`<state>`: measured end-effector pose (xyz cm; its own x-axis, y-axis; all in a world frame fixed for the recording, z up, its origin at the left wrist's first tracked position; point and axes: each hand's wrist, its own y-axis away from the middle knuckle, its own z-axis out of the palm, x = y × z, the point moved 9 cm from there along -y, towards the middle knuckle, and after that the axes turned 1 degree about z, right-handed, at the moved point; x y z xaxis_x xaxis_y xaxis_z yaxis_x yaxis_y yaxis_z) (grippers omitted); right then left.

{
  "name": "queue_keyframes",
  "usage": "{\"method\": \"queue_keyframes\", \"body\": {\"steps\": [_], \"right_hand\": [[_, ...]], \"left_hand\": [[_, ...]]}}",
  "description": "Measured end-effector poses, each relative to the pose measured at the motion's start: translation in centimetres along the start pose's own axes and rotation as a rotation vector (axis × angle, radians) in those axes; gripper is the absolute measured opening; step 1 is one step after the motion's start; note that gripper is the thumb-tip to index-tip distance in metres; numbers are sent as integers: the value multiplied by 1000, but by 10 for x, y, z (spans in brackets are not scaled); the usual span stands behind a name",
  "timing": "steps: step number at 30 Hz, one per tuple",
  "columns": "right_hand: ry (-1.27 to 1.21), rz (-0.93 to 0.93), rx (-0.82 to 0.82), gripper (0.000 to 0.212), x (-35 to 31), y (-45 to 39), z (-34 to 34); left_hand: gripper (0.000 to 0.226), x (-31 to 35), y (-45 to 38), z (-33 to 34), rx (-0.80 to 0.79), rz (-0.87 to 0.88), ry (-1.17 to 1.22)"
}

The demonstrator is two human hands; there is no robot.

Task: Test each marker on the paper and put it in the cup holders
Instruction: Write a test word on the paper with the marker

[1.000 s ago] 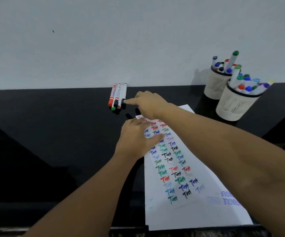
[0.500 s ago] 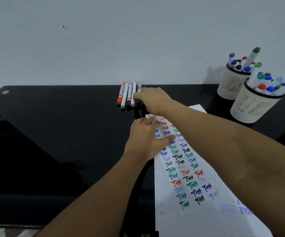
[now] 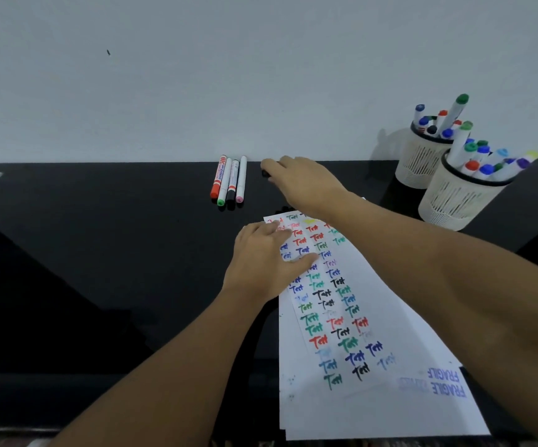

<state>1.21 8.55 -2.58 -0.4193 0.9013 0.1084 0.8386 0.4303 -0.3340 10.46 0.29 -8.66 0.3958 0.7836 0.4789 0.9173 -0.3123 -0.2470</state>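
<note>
- The right hand [image 3: 306, 185] reaches over the far edge of the desk with its fingers curled round a small dark thing at the fingertips, probably the black cap end of a marker, though the hand hides most of it.
- A slim white-barrelled marker like this looks light and rigid, with a smooth plastic shell that can slip; a pinch at mid-barrel would steady it, with the cap left free to pull off.
- Four thin capped markers [image 3: 229, 182] lie side by side on the desk, just left of the right hand, their red, green, black and pink ends towards the person; they are round, so they may roll if nudged.
- The left hand [image 3: 261, 262] lies flat with straight fingers on the top left corner of the white sheet of paper [image 3: 387, 411], pinning it down.
- The paper is thin and floppy, slides easily on a glossy top, and is covered in rows of the word "Test" in many colours.
- Two cream, slotted plastic cup holders [image 3: 448, 204] stand at the far right, touching or nearly so, both crowded with capped markers; they look light and could tip.
- The glossy black desk [image 3: 83, 253] is hard, slick and mirror-like.
</note>
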Motion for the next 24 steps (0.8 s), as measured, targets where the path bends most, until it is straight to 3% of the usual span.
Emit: {"method": "queue_keyframes", "body": {"steps": [8, 13, 20, 24], "right_hand": [[-292, 278, -106, 35, 41, 66, 1], [-96, 254, -285, 38, 40, 94, 1], [-34, 187, -307, 48, 33, 109, -7], [-77, 127, -318, 47, 19, 113, -6]], "left_hand": [[78, -2, -2, 0, 37, 8, 14], [74, -2, -2, -1, 47, -23, 23], [64, 3, -3, -4, 44, 31, 54], [42, 7, -3, -5, 95, 117, 29]]}}
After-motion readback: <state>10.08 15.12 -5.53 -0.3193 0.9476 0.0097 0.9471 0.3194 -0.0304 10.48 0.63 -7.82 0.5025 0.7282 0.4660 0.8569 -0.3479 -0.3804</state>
